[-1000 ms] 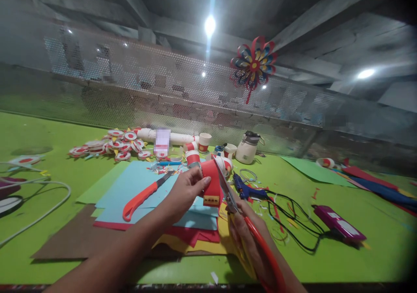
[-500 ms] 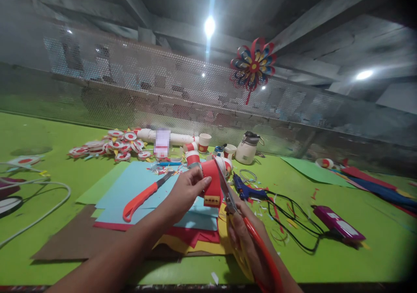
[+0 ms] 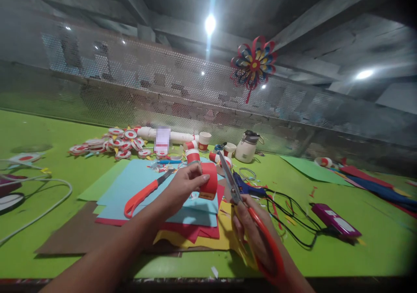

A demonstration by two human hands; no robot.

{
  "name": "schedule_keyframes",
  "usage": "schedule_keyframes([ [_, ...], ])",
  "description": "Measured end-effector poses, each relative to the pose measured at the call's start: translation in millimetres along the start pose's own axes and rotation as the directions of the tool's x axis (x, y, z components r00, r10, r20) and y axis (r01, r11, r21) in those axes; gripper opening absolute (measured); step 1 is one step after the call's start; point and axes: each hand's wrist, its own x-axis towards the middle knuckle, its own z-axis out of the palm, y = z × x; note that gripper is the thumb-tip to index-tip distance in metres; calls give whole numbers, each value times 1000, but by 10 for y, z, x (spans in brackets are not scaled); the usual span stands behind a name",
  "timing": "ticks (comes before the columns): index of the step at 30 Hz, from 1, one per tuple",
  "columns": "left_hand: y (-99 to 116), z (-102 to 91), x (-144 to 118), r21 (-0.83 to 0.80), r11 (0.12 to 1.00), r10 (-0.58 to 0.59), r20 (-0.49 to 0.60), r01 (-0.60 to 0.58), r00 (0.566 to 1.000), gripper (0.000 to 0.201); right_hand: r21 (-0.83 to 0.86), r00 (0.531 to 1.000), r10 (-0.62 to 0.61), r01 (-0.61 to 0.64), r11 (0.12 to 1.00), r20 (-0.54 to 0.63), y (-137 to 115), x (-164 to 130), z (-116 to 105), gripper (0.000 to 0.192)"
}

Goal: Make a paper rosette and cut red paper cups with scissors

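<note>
Between the thumb and fingers of my left hand [image 3: 186, 183] is a curled piece of red paper cup [image 3: 209, 181], with a small tan label at its lower edge. My right hand [image 3: 249, 217] grips a pair of scissors [image 3: 235, 188] with orange-red and yellow handles. Their blades point up and away, just right of the cup piece and apart from it. Beneath both hands lie sheets of light blue paper [image 3: 122, 188], over red and yellow ones. A utility knife with an orange handle [image 3: 140, 198] rests on the blue paper, left of my left hand.
Several red-and-white discs [image 3: 119, 143] are heaped at the back left, near a white roll [image 3: 180, 137]. Paper cups [image 3: 204, 141] and a cream jug [image 3: 246, 148] stand behind. A blue glue gun [image 3: 249, 188], black cord and purple case [image 3: 335, 220] lie to the right.
The scissors have drawn back to the right, off the red cup piece. The cup piece has turned and curled in my left hand, which stays nearly in place.
</note>
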Motion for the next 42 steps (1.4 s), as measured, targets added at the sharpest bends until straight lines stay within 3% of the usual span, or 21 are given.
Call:
schedule_keyframes([
  [2,40,-39,-5,-23,999,-30,51,31,998,20,-18,998,-1,2,1000,56,-44,69,-112,23],
  [6,121,-83,-28,4,995,-102,203,104,974,16,13,989,-133,132,991,66,-193,307,-231,24],
  [9,185,-102,-58,70,988,-150,335,134,930,22,36,978,-163,159,987,130,-297,470,-180,27],
  [12,229,-138,-67,139,978,-198,394,155,897,26,53,962,-185,178,983,199,-312,545,-78,29],
  [15,219,-196,-17,121,982,-176,299,146,938,24,115,965,-195,177,978,175,-241,563,-2,34],
  [17,194,-231,41,-13,989,-143,130,146,981,18,139,974,-201,186,973,106,-178,577,28,37],
  [19,175,-237,94,-225,957,-192,-12,184,981,18,149,977,-214,211,966,9,-120,602,53,39],
  [21,170,-195,119,-424,873,-278,-27,241,960,25,151,968,-228,242,958,-105,-71,634,88,39],
  [25,146,-1,78,-631,771,-171,-69,90,983,20,207,935,-195,262,942,-296,-12,679,186,38],
  [29,25,156,13,-569,821,-131,-120,41,984,11,310,894,-152,299,903,-421,6,676,284,36],
  [32,-57,184,-4,-436,896,-163,-148,84,976,14,290,907,-192,311,905,-374,5,646,339,36],
  [36,-47,115,13,-288,957,-99,-192,41,976,19,215,925,-187,267,939,-332,-19,616,334,37],
  [40,34,-5,51,-250,966,-118,-203,64,972,20,190,924,-160,237,953,-348,-57,601,184,37],
  [42,77,-52,64,-259,964,-122,-217,63,969,16,113,944,-157,197,974,-289,-80,558,79,36],
])
